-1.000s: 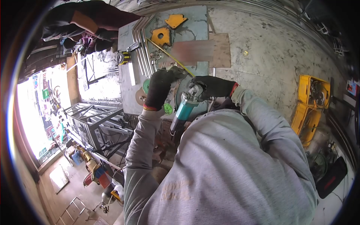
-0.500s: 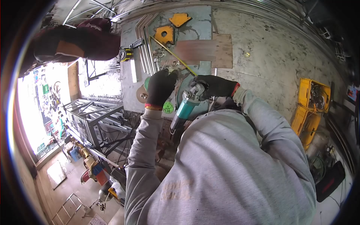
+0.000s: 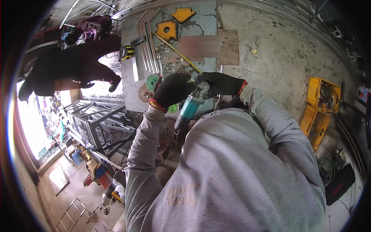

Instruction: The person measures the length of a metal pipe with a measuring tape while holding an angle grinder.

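A teal angle grinder (image 3: 189, 110) is held at its metal head, its body slanting down toward my lap. My right hand (image 3: 223, 84), in a black glove, is closed around the head end. My left hand (image 3: 172, 91), gloved the same way, has its fingers bent together right beside the grinder head; whatever is in them is hidden. Left of this hand lie a green disc (image 3: 152, 82) and a brown disc (image 3: 144, 94). A bright green round label (image 3: 172, 108) shows partly beneath my left wrist. Several small metal rings (image 3: 161, 51) lie beyond my hands.
On the grey plate (image 3: 133, 33) lie bent metal tubes (image 3: 148, 42), yellow magnet squares (image 3: 167, 30), a yellow strip (image 3: 176, 51) and a tape measure (image 3: 126, 52). Another person's dark sleeve (image 3: 77, 58) reaches in at left. Yellow bins (image 3: 315, 104) stand right; a metal frame (image 3: 96, 120) stands left.
My left hand has moved right and toward me, from the small parts to the grinder head. The other person's arm has shifted, and a further person now shows behind it.
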Available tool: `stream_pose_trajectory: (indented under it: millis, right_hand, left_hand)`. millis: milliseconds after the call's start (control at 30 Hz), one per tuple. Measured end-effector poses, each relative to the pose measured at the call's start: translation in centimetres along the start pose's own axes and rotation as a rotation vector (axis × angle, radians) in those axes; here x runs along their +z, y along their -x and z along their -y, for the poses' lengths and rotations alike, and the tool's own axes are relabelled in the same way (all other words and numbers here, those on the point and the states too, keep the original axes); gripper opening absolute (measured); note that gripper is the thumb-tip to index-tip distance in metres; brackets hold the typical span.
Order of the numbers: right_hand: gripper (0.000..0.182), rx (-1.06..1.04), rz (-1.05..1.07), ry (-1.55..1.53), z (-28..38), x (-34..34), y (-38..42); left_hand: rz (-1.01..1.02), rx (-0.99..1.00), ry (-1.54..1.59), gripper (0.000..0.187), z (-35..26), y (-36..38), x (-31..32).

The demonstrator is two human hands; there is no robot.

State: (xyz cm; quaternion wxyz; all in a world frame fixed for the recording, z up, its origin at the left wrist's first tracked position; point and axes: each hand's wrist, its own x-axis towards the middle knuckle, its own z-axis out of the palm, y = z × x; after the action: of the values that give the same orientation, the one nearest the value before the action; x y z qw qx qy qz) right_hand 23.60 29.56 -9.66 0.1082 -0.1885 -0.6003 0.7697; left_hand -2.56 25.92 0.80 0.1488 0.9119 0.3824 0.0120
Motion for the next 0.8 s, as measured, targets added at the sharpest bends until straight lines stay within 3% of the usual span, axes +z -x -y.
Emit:
stream_pose_trajectory:
  millis: [200, 367, 433, 600, 667, 700, 800]
  right_hand:
    - [0.071, -0.007, -0.021, 0.110, 1.2, -0.3, 0.4]
    - [0.069, 0.075, -0.039, 0.122, 1.3, -0.3, 0.5]
    - [0.068, -0.010, -0.036, 0.047, 0.6, -0.1, 0.2]
    - [0.072, 0.007, -0.012, 0.106, -0.1, -0.3, 0.3]
    - [0.072, -0.041, -0.010, 0.115, -0.4, -0.4, 0.1]
    - [0.074, -0.063, -0.005, 0.085, 0.0, -0.4, 0.3]
    - [0.075, -0.087, -0.013, 0.037, 0.5, -0.3, 0.6]
  left_hand:
    - [-0.118, -0.024, 0.061, 0.017, -1.5, -0.8, -1.1]
    - [0.097, -0.036, 0.071, 0.027, -2.1, -2.6, -1.5]
    - [0.124, -0.018, 0.092, 0.027, -1.8, -2.9, -1.6]
    - [0.220, -0.026, 0.156, 0.019, -0.3, -3.4, -1.0]
    - [-0.068, 0.155, 0.118, 0.016, 1.3, -2.6, -0.1]
    - [-0.065, 0.163, 0.119, 0.016, 1.6, -2.3, -0.2]
    - [0.104, 0.165, -0.099, 0.014, 1.6, -1.4, -0.3]
